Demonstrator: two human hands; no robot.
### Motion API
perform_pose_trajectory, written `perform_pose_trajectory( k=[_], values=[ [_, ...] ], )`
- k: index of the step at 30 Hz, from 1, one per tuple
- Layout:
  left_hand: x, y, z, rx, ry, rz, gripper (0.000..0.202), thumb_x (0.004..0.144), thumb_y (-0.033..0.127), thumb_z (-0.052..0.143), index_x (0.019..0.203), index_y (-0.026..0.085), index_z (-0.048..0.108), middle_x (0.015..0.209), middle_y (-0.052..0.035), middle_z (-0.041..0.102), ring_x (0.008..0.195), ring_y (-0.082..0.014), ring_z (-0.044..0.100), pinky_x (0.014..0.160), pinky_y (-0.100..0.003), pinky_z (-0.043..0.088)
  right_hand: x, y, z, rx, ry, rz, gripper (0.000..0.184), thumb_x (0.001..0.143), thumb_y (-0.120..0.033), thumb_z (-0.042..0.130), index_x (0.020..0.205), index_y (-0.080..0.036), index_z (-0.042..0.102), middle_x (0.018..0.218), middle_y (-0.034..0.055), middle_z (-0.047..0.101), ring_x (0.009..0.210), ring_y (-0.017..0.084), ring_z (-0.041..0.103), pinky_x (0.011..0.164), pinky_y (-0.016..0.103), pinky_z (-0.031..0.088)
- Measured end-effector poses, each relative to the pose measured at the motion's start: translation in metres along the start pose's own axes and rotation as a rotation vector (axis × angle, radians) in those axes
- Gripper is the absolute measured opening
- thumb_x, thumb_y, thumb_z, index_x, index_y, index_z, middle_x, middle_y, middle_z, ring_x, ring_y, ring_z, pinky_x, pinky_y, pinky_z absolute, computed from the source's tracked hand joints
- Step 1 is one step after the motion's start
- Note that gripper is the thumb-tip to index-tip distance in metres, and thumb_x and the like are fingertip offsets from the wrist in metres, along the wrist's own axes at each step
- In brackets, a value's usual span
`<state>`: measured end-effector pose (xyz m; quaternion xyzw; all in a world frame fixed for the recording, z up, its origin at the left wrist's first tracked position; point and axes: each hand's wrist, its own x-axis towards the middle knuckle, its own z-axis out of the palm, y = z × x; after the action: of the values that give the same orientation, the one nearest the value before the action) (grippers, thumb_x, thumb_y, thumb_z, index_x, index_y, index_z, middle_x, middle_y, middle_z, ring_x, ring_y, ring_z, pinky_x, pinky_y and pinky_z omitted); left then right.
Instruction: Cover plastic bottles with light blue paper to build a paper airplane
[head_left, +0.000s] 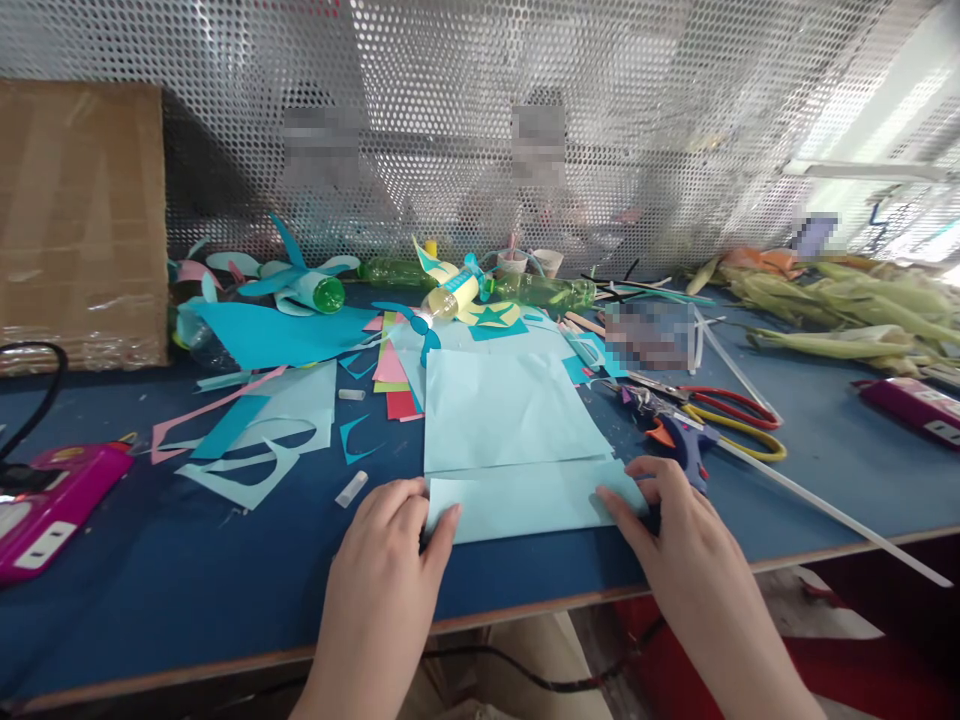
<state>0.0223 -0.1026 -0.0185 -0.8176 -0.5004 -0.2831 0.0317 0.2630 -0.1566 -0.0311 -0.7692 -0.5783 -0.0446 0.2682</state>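
Note:
A light blue sheet of paper (510, 410) lies on the blue table in front of me, its near edge folded over into a wide strip. My left hand (397, 540) pinches the left end of that strip, thumb on top and fingers at the side. At the right end, my right hand (667, 515) grips the corner between thumb and fingers. Just beyond my right hand are a dark blue glue gun (679, 440) and scissors (739, 415) with red and yellow handles. Light blue paper scraps (255, 475) with cut-out curves lie to the left.
Purple power strips (67, 500) sit at the far left and right (915, 408). Bottle-and-paper crafts (450, 290) line the back by a perforated metal screen (450, 120). Cardboard (82, 220) stands at left, corn husks (862, 300) at right. A white strip (832, 515) overhangs the table edge.

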Motion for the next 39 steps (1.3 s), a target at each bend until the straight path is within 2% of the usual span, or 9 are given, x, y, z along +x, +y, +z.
perform_pose_trajectory(
  k=[8,23,32,39],
  values=[
    [0.0025,-0.0010,0.0007,-0.023,0.005,0.012,0.039,0.098,0.034,0.039,0.062,0.021,0.047,0.080,-0.0077,0.063,0.077,-0.0253,0.063,0.063,-0.037,0.049,0.0024,0.0036,0.0043,-0.035,0.017,-0.053,0.031,0.095,-0.053,0.038,0.090,-0.024,0.046,0.076,0.0049,0.060,0.073,0.024,0.059,0.063,0.032,0.044],
    [0.0066,-0.0030,0.0028,-0.026,0.000,0.028,0.038,0.097,0.032,0.038,0.060,0.023,0.036,0.073,-0.0053,0.057,0.071,-0.0243,0.059,0.066,-0.040,0.046,0.0012,0.0018,0.0056,-0.058,0.049,-0.050,0.039,0.095,-0.058,0.034,0.088,-0.023,0.049,0.074,0.0047,0.062,0.073,0.025,0.059,0.062,0.031,0.042],
    [0.0058,-0.0043,0.0034,-0.076,-0.007,0.025,0.035,0.095,0.031,0.040,0.062,0.023,0.032,0.076,-0.0045,0.054,0.073,-0.0229,0.059,0.065,-0.037,0.046,0.0045,0.0006,0.0051,-0.068,0.073,-0.082,0.043,0.095,-0.060,0.030,0.085,-0.024,0.050,0.069,0.0035,0.061,0.066,0.023,0.059,0.058,0.030,0.041],
    [0.0059,-0.0058,0.0014,-0.117,-0.031,-0.044,0.036,0.093,0.035,0.042,0.061,0.023,0.030,0.076,-0.0041,0.052,0.077,-0.0237,0.059,0.063,-0.036,0.046,0.0020,0.0013,0.0053,-0.059,0.054,-0.071,0.039,0.096,-0.057,0.032,0.087,-0.024,0.050,0.073,0.0037,0.062,0.070,0.024,0.060,0.061,0.031,0.043]
  ],
)
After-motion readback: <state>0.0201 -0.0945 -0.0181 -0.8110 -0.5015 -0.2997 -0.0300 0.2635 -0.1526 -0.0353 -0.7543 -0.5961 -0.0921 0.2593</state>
